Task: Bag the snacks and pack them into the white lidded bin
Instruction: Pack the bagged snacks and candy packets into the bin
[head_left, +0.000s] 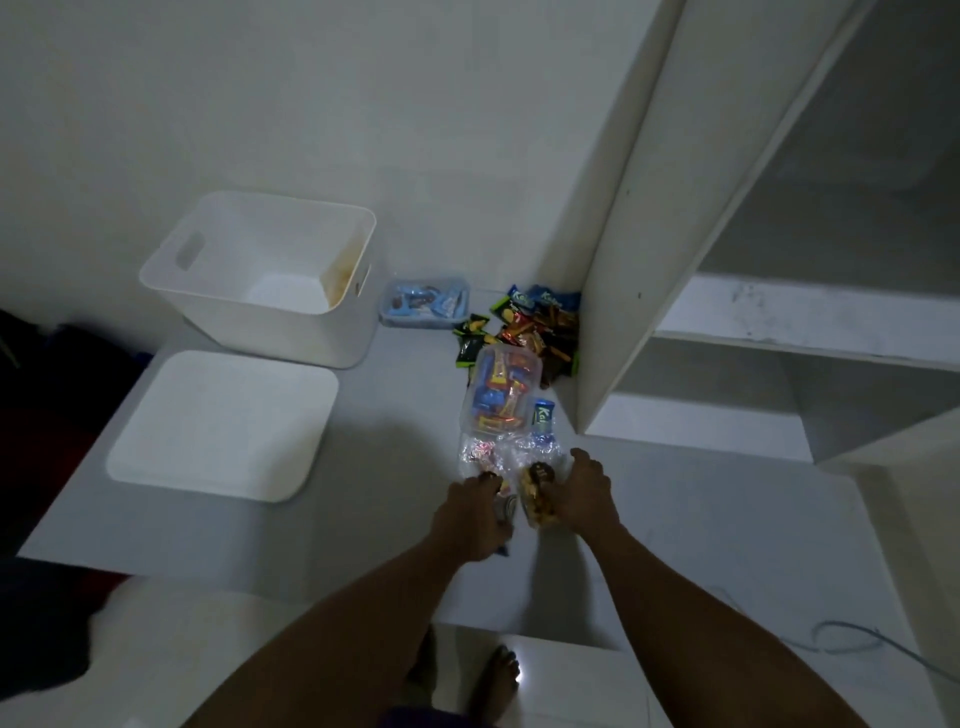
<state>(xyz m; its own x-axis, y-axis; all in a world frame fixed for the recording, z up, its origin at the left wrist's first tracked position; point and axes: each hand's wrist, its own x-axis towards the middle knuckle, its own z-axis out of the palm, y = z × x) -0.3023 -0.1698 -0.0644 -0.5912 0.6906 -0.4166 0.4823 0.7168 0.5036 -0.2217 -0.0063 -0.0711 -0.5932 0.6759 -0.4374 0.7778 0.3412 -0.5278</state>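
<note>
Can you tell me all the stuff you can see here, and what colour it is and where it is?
white bin: one, white, open and looks empty, far left on the table
lid: one, white, lying flat in front of the bin
clear bag of blue snacks: one, clear with blue packets, just right of the bin
loose snack packets: a pile, too jumbled to count, black, green, blue and orange, against the shelf's side
clear bag of mixed snacks: one, clear with orange and blue packets, in front of the pile
crumpled clear bag: one, clear, at the hands
shelf unit: one, white, right
table: one, white
left hand: one, gripping the bag
right hand: one, holding a brown snack
</note>
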